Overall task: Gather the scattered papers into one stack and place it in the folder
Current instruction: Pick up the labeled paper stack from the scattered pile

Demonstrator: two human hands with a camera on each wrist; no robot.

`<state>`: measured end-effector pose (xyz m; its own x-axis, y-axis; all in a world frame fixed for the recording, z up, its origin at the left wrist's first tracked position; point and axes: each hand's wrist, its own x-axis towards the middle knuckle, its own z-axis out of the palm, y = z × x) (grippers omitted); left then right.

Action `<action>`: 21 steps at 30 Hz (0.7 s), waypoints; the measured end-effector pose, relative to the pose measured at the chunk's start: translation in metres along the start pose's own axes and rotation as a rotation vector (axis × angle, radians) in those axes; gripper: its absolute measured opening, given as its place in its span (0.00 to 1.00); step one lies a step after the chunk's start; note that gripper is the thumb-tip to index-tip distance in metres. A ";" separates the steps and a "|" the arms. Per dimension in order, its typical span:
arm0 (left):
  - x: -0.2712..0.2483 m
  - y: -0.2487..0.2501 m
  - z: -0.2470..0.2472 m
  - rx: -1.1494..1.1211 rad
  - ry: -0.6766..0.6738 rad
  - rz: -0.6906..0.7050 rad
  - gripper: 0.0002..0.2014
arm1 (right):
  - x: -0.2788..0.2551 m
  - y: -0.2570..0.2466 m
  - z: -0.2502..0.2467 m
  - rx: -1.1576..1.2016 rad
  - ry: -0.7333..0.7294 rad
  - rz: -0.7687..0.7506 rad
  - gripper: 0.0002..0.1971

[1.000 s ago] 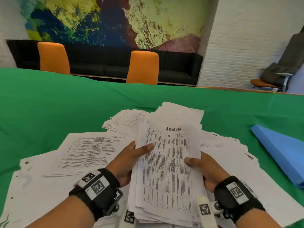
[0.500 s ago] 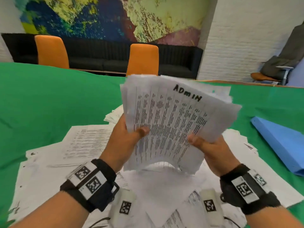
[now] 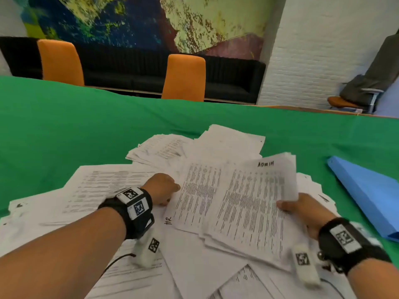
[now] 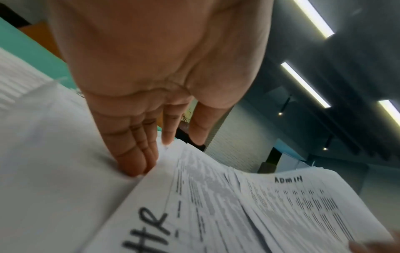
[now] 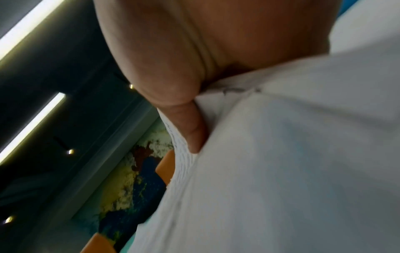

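Landmark: bundle of sheets (image 3: 244, 203) marked ADMIN, lying on top of scattered papers (image 3: 90, 190) on table (image 3: 64, 126). Left hand (image 3: 162, 188) touching bundle's left edge; right hand (image 3: 300, 210) holding its right edge. Smaller pile (image 3: 159, 149) lying behind bundle, to left. Folder (image 3: 367, 195) lying right of bundle, apart, on table. Two chairs (image 3: 183, 78) standing behind table, sofa (image 3: 140, 67) behind them.
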<state>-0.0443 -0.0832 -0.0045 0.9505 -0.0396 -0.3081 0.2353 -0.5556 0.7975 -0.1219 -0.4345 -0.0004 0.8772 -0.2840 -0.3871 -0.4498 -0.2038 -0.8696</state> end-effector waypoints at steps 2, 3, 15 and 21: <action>0.012 0.006 0.005 -0.071 0.013 -0.013 0.07 | 0.003 0.010 0.008 0.015 -0.039 0.027 0.09; 0.017 0.008 0.006 -0.057 0.017 -0.010 0.10 | 0.005 0.012 0.009 0.019 -0.040 0.026 0.10; -0.054 0.077 -0.048 0.679 -0.221 0.480 0.09 | -0.084 -0.072 -0.012 -0.375 -0.264 -0.543 0.18; -0.112 0.114 -0.051 0.709 -0.400 0.719 0.07 | -0.116 -0.123 0.047 -1.054 -0.446 -1.015 0.15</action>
<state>-0.1141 -0.1000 0.1472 0.6541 -0.7438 -0.1376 -0.6430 -0.6425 0.4167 -0.1607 -0.3325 0.1369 0.7695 0.6387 -0.0063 0.6111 -0.7391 -0.2834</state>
